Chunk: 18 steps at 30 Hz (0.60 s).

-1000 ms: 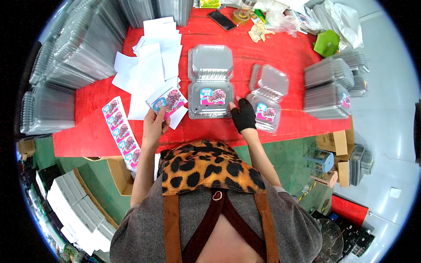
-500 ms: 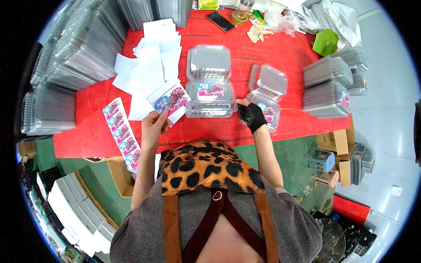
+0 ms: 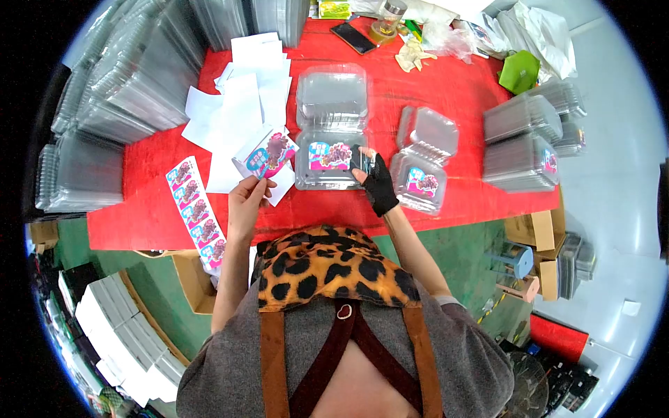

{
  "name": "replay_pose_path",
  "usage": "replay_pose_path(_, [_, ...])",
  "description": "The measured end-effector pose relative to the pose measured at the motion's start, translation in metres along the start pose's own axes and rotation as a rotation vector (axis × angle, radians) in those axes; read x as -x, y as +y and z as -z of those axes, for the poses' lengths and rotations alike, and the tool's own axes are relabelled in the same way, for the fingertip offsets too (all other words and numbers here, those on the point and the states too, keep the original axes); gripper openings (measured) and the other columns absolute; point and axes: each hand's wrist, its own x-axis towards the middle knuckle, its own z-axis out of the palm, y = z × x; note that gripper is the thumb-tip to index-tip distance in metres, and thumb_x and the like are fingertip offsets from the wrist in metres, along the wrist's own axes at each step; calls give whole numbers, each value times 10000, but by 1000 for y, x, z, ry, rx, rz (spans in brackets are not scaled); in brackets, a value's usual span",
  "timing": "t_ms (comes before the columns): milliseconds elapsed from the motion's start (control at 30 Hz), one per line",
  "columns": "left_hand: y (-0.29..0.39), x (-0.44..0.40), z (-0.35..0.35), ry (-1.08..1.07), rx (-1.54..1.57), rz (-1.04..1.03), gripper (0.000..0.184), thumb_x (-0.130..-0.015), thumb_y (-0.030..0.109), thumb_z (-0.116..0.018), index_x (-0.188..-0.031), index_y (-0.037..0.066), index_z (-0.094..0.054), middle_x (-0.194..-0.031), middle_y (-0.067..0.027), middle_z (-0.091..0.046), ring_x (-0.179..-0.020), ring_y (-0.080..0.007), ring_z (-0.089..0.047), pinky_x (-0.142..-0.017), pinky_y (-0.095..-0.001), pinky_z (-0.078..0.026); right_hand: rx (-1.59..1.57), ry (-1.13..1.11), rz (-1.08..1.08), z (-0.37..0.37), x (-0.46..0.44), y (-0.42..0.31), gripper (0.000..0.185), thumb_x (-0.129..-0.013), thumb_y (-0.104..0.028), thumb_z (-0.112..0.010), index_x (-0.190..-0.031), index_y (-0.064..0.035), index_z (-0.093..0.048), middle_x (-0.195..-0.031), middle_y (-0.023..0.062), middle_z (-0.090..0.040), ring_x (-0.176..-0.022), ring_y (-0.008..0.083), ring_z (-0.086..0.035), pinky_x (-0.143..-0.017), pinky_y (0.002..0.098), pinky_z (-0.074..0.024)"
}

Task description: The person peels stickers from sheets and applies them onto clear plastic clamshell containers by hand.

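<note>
Left hand [image 3: 249, 202]: thumb and fingers pinch the near edge of a grape label [image 3: 270, 156], print side up, white backing showing along its left side. Label sits over the near end of the loose white sheets [image 3: 240, 104], left of the big clear box [image 3: 331, 179].

Right hand [image 3: 375, 182]: black fingerless glove, palm down, thumb apart from the fingers. Fingertips are at the right end of the grape sticker [image 3: 329, 157] on the big box. Can't tell how hard they press.

Big box lies open mid-table, lid half on the far side, sticker on the near half. Small clear box [image 3: 425, 125] is just right of it, also open, lid half far, with its own grape sticker [image 3: 422, 182] on the near half.

Label strip [image 3: 195, 209] is at the left, running down to the near edge of the red table [image 3: 474, 198], one row of grape prints.

Clear box stacks: tall ones [image 3: 143, 70] at the far left, more upright ones [image 3: 279, 21] beyond the white sheets, smaller ones [image 3: 519, 157] on the right side.

Far side, left to right: phone [image 3: 353, 38], tape roll [image 3: 382, 31] with a jar [image 3: 393, 9] by it, pale glove [image 3: 414, 55], thin plastic bag [image 3: 449, 40]. Green pouch [image 3: 519, 72] is at the far right.

Open cardboard box [image 3: 193, 279] below the table's near edge, on the left.
</note>
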Motion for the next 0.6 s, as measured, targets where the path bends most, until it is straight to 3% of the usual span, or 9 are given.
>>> replay_pose_path(67, [-2,-2,1,-1,9,-3,218,-961,119,-521,-869,-18,-663,-745,-6,-587,-633,-56,-492,-576,-203,-397,-35,-54,12,-6,12,-18,532,-848,-79,-655,-1318,-27,-410,-1175,67,-548,-1091,173,-537,-977,317,-422])
replay_pose_path(167, [-2,-2,1,-27,-12,-71,226,-965,108,-511,-871,-26,-667,-739,-13,-595,-642,-62,-508,-589,-206,-422,636,-49,258,27,24,-18,547,-852,-127,-656,-1322,-27,-394,-1161,74,-554,-1091,167,-533,-956,327,-442])
replay_pose_path(200, [-2,-1,2,-28,-33,-69,234,-968,119,-513,-870,-30,-664,-737,-19,-602,-636,-67,-511,-586,-211,-419,19,81,33,26,36,-38,540,-847,-192,-668,-1299,-30,-422,-1153,79,-571,-1049,168,-560,-905,343,-479])
replay_pose_path(233, [-3,-1,2,-33,-54,-66,243,-971,131,-515,-870,-34,-662,-734,-25,-608,-629,-72,-514,-583,-216,-416,-142,186,41,39,40,-42,523,-836,-214,-675,-1271,-31,-450,-1107,67,-584,-967,181,-593,-850,347,-510])
replay_pose_path(300, [-1,-2,0,-38,-90,-55,246,-968,140,-528,-864,-40,-660,-726,-33,-620,-621,-76,-520,-582,-220,-418,-100,525,100,76,43,-47,475,-856,-249,-649,-1260,-65,-480,-976,21,-556,-872,178,-602,-756,327,-534])
replay_pose_path(367, [3,-3,-4,-35,-124,-39,234,-955,136,-552,-854,-44,-661,-715,-37,-630,-618,-76,-527,-583,-221,-426,-229,605,127,117,56,-51,472,-880,-278,-637,-1295,-102,-496,-837,-13,-546,-700,106,-546,-605,259,-488])
replay_pose_path(433, [3,-6,-9,-50,-109,-63,207,-938,130,-579,-858,-42,-661,-734,-45,-648,-621,-73,-533,-583,-219,-436,-330,429,18,165,74,-46,425,-890,-298,-637,-1259,-112,-539,-666,-48,-486,-569,63,-481,-502,217,-411])
replay_pose_path(500, [4,-7,-13,-68,-116,-79,185,-926,124,-599,-862,-37,-663,-753,-50,-662,-626,-70,-539,-583,-216,-443,-561,398,-303,211,92,-25,429,-917,-221,-573,-1319,-88,-504,-835,29,-591,-697,181,-575,-613,310,-487])
replay_pose_path(600, [8,-8,-20,-96,-130,-99,160,-917,115,-612,-869,-30,-661,-780,-51,-673,-639,-63,-548,-585,-209,-447,-478,769,-285,196,92,-26,304,-904,-199,-611,-1189,-96,-594,-706,3,-547,-610,137,-529,-550,264,-452])
